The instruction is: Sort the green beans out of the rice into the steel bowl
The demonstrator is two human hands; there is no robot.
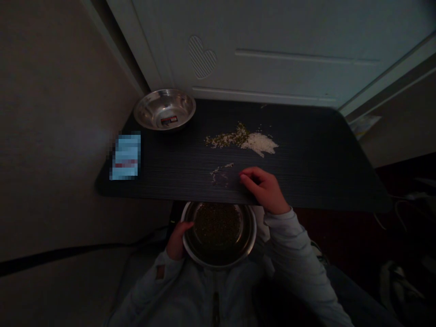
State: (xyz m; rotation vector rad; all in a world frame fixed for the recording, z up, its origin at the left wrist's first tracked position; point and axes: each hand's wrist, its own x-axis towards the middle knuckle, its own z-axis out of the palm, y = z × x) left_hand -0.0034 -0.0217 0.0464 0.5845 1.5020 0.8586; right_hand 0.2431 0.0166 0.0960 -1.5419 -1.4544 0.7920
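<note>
In my lap is a steel bowl (251,238) with many small dark green beans (218,225) in it. My left hand (177,240) grips its left rim, thumb over the edge. Above the table's near edge, my right hand (264,187) has thumb and forefinger pinched together; whatever they hold, if anything, is too small to make out. A few loose rice grains (214,173) lie just left of those fingertips. Farther back on the table is a heap of white rice (260,143), joined on its left by a patch of green beans mixed with rice (231,137).
A second steel bowl (143,113) with a label inside stands at the back left of the dark table (316,159). A blurred-out light blue object (126,156) lies at the left edge. Behind the table rises a white door (286,77) with a heart relief.
</note>
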